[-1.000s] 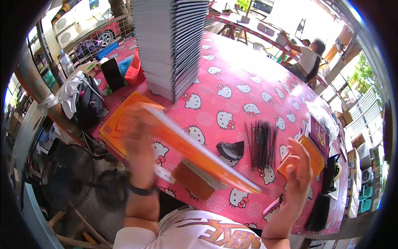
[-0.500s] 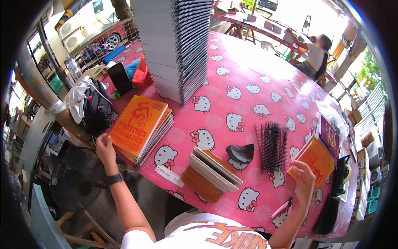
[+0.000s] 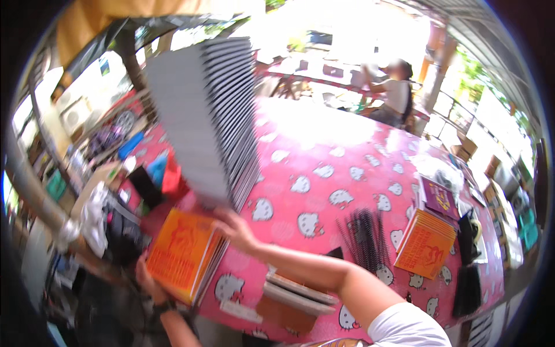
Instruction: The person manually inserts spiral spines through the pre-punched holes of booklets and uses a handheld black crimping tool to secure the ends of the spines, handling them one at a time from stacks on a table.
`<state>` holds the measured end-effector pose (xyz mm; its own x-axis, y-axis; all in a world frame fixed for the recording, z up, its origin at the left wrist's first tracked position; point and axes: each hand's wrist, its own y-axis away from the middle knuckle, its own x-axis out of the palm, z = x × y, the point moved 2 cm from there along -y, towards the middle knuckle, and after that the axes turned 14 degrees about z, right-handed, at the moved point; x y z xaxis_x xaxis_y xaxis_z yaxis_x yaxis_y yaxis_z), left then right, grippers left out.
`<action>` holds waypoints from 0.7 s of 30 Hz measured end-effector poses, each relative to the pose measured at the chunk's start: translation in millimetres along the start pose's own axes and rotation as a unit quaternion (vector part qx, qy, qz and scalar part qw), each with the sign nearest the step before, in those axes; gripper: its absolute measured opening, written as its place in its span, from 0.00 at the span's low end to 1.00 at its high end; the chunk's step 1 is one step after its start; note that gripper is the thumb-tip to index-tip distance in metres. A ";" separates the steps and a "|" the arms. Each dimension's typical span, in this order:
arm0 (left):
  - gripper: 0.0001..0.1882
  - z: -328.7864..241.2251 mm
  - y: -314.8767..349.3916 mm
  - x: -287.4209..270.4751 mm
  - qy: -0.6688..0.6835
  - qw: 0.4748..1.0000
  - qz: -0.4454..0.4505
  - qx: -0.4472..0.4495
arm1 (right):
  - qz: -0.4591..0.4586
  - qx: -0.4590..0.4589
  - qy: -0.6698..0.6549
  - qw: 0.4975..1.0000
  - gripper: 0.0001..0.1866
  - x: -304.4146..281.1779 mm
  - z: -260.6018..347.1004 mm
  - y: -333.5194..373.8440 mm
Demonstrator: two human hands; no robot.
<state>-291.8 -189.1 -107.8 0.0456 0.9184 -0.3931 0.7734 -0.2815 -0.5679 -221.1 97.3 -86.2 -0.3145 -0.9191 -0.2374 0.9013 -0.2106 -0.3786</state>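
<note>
Stacked orange-covered notebooks (image 3: 184,251) lie at 8 o'clock on the pink table (image 3: 277,194), left hand (image 3: 151,281) at their 8 o'clock edge, right hand (image 3: 236,230) by their 2 o'clock corner; blur hides whether the fingers clamp them. Their long axis points toward 1 o'clock; the top cover bears a red figure and lettering.

On the table (image 3: 277,196): at near left, a notebook stack (image 3: 182,254); on its far side, a book pile (image 3: 202,127); at right, binding coils (image 3: 367,240) and, farther right, a second notebook stack (image 3: 425,246).
</note>
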 end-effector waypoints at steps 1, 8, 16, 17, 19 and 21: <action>0.19 15.6 5.1 -15.4 0.015 1.000 0.003 0.009 | 0.047 0.028 -0.093 0.994 0.18 20.8 -0.8 -8.9; 0.27 52.2 8.3 -18.1 0.559 0.813 -0.010 -0.162 | 0.023 0.009 -0.099 0.995 0.18 53.2 -7.3 3.8; 0.28 46.4 9.2 -23.9 0.284 0.951 0.012 -0.120 | 0.072 0.064 -0.246 0.964 0.23 59.7 -8.1 8.3; 0.28 46.9 9.2 -26.0 0.270 0.956 0.013 -0.118 | 0.062 0.040 -0.272 0.960 0.23 59.9 -4.4 6.9; 0.29 47.4 9.0 -26.1 0.247 0.962 0.015 -0.112 | 0.071 0.044 -0.244 0.966 0.25 53.8 -1.8 4.4; 0.29 49.0 10.4 -30.3 0.230 0.967 0.015 -0.108 | 0.084 0.046 -0.213 0.972 0.27 49.0 5.2 5.0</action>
<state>-316.2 -233.5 -137.2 0.3080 0.9513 -0.0157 0.8792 -0.2909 -0.3774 -230.4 49.5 -95.1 -0.0268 -0.9934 0.1111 0.9581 -0.0573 -0.2807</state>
